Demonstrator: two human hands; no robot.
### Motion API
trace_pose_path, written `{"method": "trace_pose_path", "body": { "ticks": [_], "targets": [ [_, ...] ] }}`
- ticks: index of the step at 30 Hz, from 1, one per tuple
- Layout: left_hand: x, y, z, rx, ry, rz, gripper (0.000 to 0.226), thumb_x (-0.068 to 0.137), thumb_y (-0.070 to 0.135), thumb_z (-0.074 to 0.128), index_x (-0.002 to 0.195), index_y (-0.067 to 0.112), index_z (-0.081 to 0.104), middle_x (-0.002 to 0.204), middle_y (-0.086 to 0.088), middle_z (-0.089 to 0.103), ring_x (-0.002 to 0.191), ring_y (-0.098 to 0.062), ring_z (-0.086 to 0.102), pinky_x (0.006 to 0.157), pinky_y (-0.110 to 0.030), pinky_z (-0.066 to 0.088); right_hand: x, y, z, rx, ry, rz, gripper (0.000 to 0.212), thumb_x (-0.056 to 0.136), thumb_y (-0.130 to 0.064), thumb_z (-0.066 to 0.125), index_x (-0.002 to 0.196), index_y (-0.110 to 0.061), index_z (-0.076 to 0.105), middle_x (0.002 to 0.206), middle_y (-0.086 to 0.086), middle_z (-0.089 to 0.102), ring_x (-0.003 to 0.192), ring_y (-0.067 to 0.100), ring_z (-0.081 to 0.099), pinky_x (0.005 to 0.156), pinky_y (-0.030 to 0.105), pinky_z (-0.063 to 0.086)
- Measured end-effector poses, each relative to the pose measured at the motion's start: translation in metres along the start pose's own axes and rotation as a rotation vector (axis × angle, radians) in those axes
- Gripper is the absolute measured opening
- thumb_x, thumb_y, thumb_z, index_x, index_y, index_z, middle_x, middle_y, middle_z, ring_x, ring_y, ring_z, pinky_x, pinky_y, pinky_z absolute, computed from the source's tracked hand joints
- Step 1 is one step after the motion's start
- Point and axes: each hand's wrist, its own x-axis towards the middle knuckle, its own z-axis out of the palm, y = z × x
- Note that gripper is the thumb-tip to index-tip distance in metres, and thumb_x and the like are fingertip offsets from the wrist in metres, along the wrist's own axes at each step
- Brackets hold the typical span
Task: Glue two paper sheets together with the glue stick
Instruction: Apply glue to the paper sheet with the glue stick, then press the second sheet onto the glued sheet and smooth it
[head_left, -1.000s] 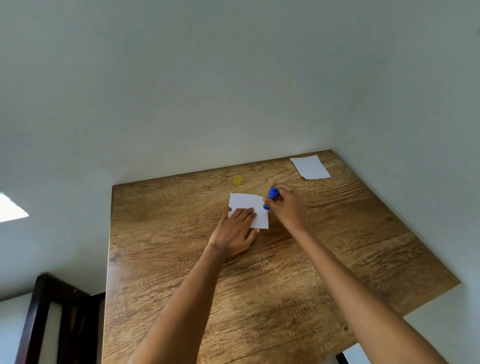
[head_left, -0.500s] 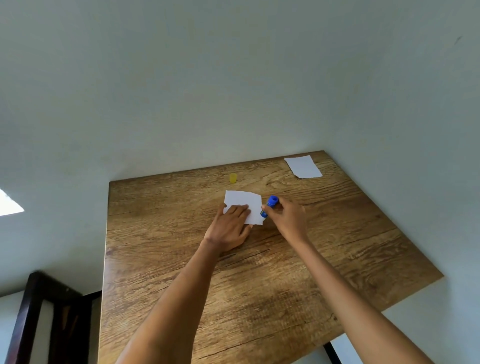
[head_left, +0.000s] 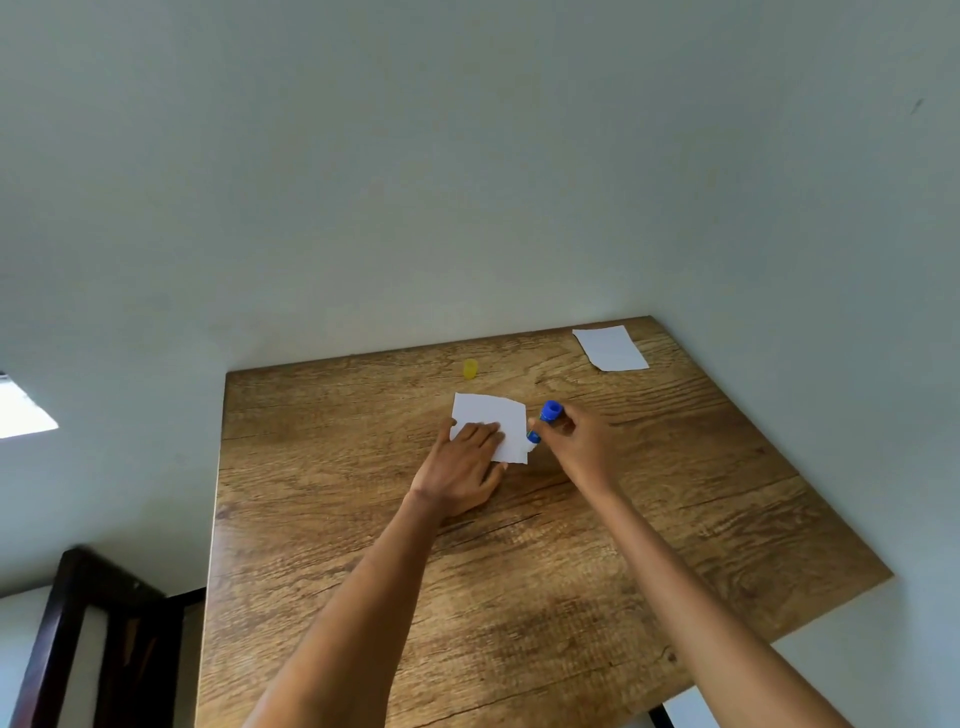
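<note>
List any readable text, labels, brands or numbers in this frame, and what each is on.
None readable.
Glue stick in the right hand: blue body, any label hidden by fingers or too small to read.
Paper sheet under the left hand: blank white on its visible side.
Second paper sheet at the far table corner: blank.
Yellow cap: no marking visible.

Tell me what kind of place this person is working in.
Probably a plain room at home, set up for a small paper craft: a wooden table pushed into a corner of bare pale walls, with a dark wooden chair frame beside it.
</note>
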Motion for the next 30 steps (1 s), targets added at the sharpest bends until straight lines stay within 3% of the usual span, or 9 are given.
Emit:
{"method": "trace_pose_path", "body": {
  "ticks": [3, 8, 11, 13, 15, 17, 22, 27, 30],
  "targets": [
    [-0.002, 0.000, -0.002, 0.022, 0.014, 0.017, 0.059, 0.095, 0.048, 0.018, 0.143, 0.017, 0.030, 0.154, -0.002, 0.027, 0.142, -0.018, 0.022, 0.116, -0.047, 0.005, 0.007, -0.004, -0.004, 0.207, 0.057, 0.113, 0.022, 0.086, -0.031, 0.068, 0.085, -0.010, 0.061, 0.071, 0.000, 0.055, 0.064, 0.012, 0.049, 0.055, 0.020, 0.035],
    [-0.006, 0.001, -0.004, 0.032, 0.061, 0.057, 0.065, 0.092, 0.049, 0.013, 0.143, 0.015, 0.033, 0.158, -0.002, 0.014, 0.147, -0.016, 0.003, 0.115, -0.043, -0.013, 0.019, -0.006, -0.004, 0.618, 0.100, 0.354, 0.011, 0.091, -0.017, 0.060, 0.090, -0.011, 0.052, 0.093, 0.011, 0.061, 0.066, 0.010, 0.053, 0.055, 0.018, 0.042],
    [-0.003, 0.005, -0.004, -0.007, 0.101, -0.003, 0.059, 0.096, 0.046, 0.017, 0.148, 0.017, 0.020, 0.159, 0.000, 0.007, 0.146, -0.012, -0.005, 0.112, -0.036, -0.024, 0.032, -0.006, -0.001, 0.757, 0.058, 0.453, 0.021, 0.090, -0.020, 0.063, 0.105, -0.011, 0.051, 0.106, 0.006, 0.062, 0.085, 0.011, 0.058, 0.070, 0.022, 0.044],
    [0.006, 0.012, -0.009, -0.141, 0.124, -0.072, 0.054, 0.099, 0.040, 0.021, 0.148, 0.018, 0.018, 0.159, 0.002, 0.009, 0.146, -0.011, 0.001, 0.114, -0.030, -0.016, 0.045, -0.005, 0.002, 0.835, 0.016, 0.431, 0.033, 0.089, -0.017, 0.065, 0.119, -0.013, 0.050, 0.114, 0.004, 0.062, 0.102, 0.015, 0.060, 0.079, 0.023, 0.044],
    [0.024, 0.025, -0.016, -0.395, 0.199, -0.156, 0.049, 0.100, 0.035, 0.026, 0.147, 0.019, 0.021, 0.157, 0.002, 0.018, 0.144, -0.011, 0.012, 0.115, -0.025, 0.000, 0.060, -0.004, 0.006, 0.792, -0.022, 0.367, 0.041, 0.089, -0.014, 0.065, 0.127, -0.015, 0.050, 0.117, 0.002, 0.060, 0.108, 0.016, 0.057, 0.073, 0.017, 0.044],
    [0.048, 0.035, -0.023, -0.637, 0.265, -0.225, 0.048, 0.101, 0.033, 0.027, 0.146, 0.020, 0.023, 0.155, 0.002, 0.022, 0.143, -0.010, 0.017, 0.112, -0.020, 0.008, 0.075, -0.003, 0.012, 0.602, -0.046, 0.271, 0.038, 0.090, -0.014, 0.064, 0.127, -0.014, 0.054, 0.112, 0.001, 0.061, 0.102, 0.015, 0.057, 0.069, 0.015, 0.043],
    [0.098, 0.041, -0.028, -1.025, 0.277, -0.371, 0.052, 0.100, 0.037, 0.024, 0.148, 0.018, 0.016, 0.157, 0.004, 0.013, 0.144, -0.007, 0.009, 0.115, -0.023, 0.008, 0.113, 0.002, 0.031, 0.386, -0.041, 0.091, 0.016, 0.086, -0.012, 0.065, 0.102, -0.011, 0.064, 0.093, 0.001, 0.066, 0.090, 0.021, 0.064, 0.079, 0.033, 0.049],
    [0.119, 0.026, -0.017, -1.034, 0.232, -0.336, 0.049, 0.101, 0.033, 0.027, 0.147, 0.022, 0.017, 0.156, 0.003, 0.017, 0.144, -0.008, 0.012, 0.113, -0.021, 0.009, 0.139, 0.009, 0.045, 0.291, -0.070, -0.006, 0.015, 0.086, -0.014, 0.065, 0.101, -0.010, 0.064, 0.095, -0.001, 0.066, 0.085, 0.013, 0.060, 0.068, 0.019, 0.044],
    [0.122, 0.022, -0.011, -0.994, 0.240, -0.283, 0.044, 0.101, 0.030, 0.028, 0.144, 0.027, 0.023, 0.150, 0.004, 0.029, 0.138, -0.006, 0.024, 0.109, -0.021, 0.018, 0.143, 0.018, 0.052, 0.256, -0.087, -0.028, 0.018, 0.087, -0.016, 0.065, 0.104, -0.010, 0.064, 0.100, 0.004, 0.068, 0.089, 0.017, 0.063, 0.074, 0.026, 0.049]
  ]
}}
